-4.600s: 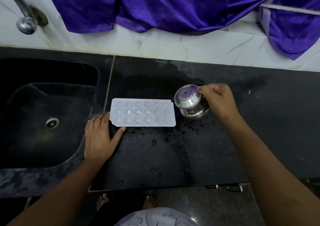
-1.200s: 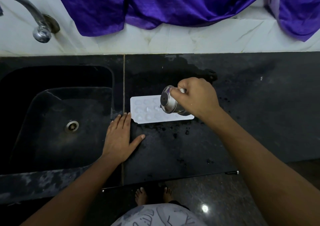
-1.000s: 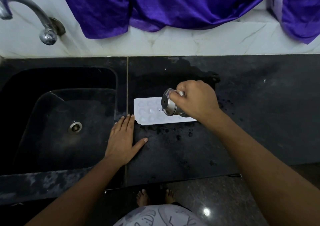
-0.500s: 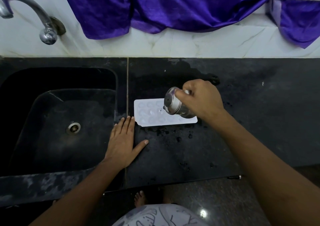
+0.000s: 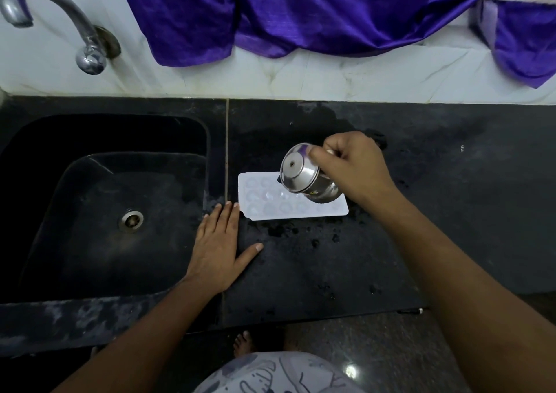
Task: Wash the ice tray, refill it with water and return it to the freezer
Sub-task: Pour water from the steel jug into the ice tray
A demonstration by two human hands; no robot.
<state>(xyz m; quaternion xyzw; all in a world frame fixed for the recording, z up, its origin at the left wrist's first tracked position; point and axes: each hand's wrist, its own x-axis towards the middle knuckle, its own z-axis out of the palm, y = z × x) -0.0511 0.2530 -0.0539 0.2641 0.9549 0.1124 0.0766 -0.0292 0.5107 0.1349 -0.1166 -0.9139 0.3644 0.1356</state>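
Note:
A white ice tray [image 5: 270, 206] with several rounded cells lies flat on the black counter [image 5: 421, 212], just right of the sink. My right hand [image 5: 352, 167] grips a small steel pot [image 5: 304, 176] and holds it tilted over the tray's right half, its mouth facing left. That part of the tray is hidden under the pot. My left hand [image 5: 219, 245] rests flat on the counter with fingers straight, fingertips at the tray's front left corner.
A black sink [image 5: 99, 206] with a steel drain [image 5: 131, 219] sits to the left, under a curved steel tap [image 5: 69, 22]. Purple cloth [image 5: 301, 10] hangs over the white tiled wall. Water drops spot the counter in front of the tray.
The steel pot went from standing beside the tray to being tilted over it. In the last second it has swung slightly upward. My left hand stays flat at the tray's corner.

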